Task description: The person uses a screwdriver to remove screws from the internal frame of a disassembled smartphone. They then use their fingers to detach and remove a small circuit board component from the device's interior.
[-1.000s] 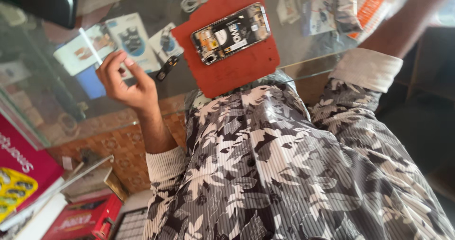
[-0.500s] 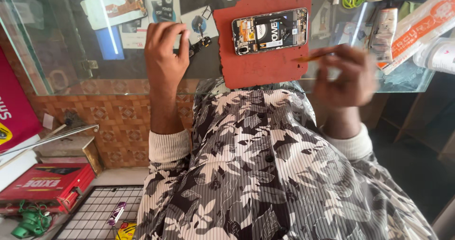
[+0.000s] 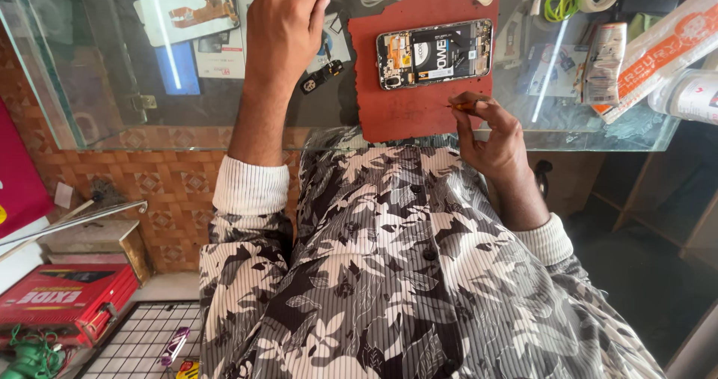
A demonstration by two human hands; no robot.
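The left hand (image 3: 284, 23) reaches forward over the glass tabletop (image 3: 112, 117), forearm extended from a white ribbed cuff, fingers curled downward with the knuckles up; its fingertips press among small dark parts (image 3: 318, 80) and printed cards (image 3: 221, 50) lying on the glass, and whether its grip holds anything cannot be told. The right hand (image 3: 490, 136) sits near the tabletop's front edge, wrist bent, thumb and fingers pinched closed on a slim orange-handled tool (image 3: 462, 106), whose tip points left over the red rubber work mat (image 3: 404, 102). On that mat, just beyond the right hand, lies an opened smartphone with its back removed (image 3: 435, 52), lengthwise, apart from both hands.
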